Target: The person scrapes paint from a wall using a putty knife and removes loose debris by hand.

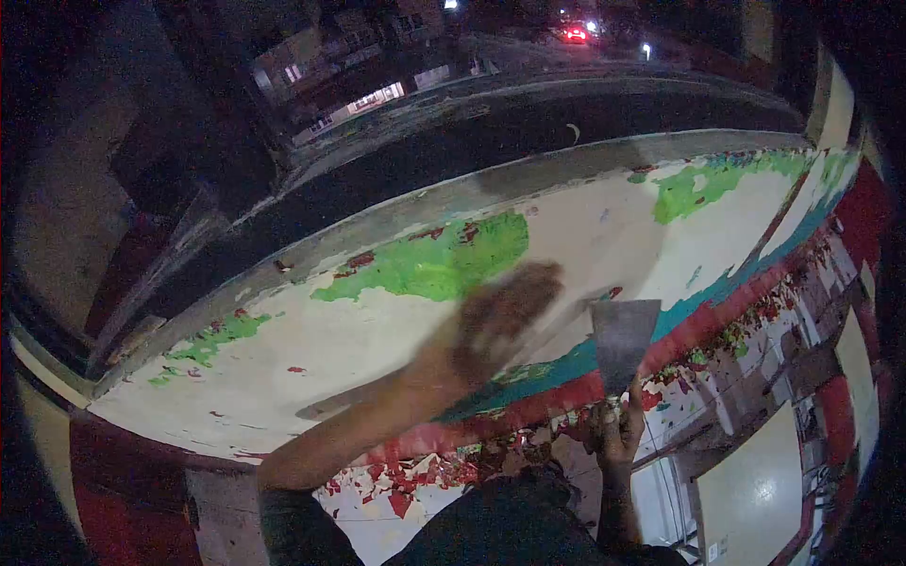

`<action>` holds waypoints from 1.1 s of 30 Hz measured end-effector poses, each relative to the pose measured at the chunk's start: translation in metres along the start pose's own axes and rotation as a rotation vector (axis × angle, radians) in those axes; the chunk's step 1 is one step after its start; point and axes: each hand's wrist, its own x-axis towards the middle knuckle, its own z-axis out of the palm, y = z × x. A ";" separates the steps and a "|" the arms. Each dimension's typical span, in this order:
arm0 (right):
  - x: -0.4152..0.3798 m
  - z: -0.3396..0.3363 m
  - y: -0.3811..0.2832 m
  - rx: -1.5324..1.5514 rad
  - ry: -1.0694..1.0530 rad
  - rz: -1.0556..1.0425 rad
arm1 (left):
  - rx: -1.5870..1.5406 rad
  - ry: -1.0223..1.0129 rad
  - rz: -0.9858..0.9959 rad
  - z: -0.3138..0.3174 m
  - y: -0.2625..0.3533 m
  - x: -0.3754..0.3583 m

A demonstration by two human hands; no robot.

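A long curved ledge [349, 330] shows cream paint with patches of green paint [434, 259] and a teal and red front edge. Over its middle, my left hand [500, 321] is blurred by motion, just beside the green patch; how its fingers lie is smeared, and whether it touches the surface cannot be told. To the right and nearer to me, my right hand [618, 424] is closed around the handle of a scraper [625, 340], its wide grey metal blade pointing up at the ledge's front edge.
Red and pale paint flakes [401, 486] lie below the ledge. Behind it runs a dark sill [406, 165], with a night street and a car's red lights [574, 35] beyond. A pale panel [755, 491] stands at the lower right.
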 end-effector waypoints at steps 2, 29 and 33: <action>0.009 0.003 -0.018 0.137 0.060 -0.035 | 0.206 -0.055 0.257 0.021 0.022 0.001; 0.005 0.063 -0.070 0.152 -0.283 0.050 | -0.742 0.082 -0.185 -0.043 -0.012 -0.096; 0.004 0.105 -0.094 0.239 -0.397 0.172 | -1.386 0.175 -0.943 -0.066 -0.015 -0.078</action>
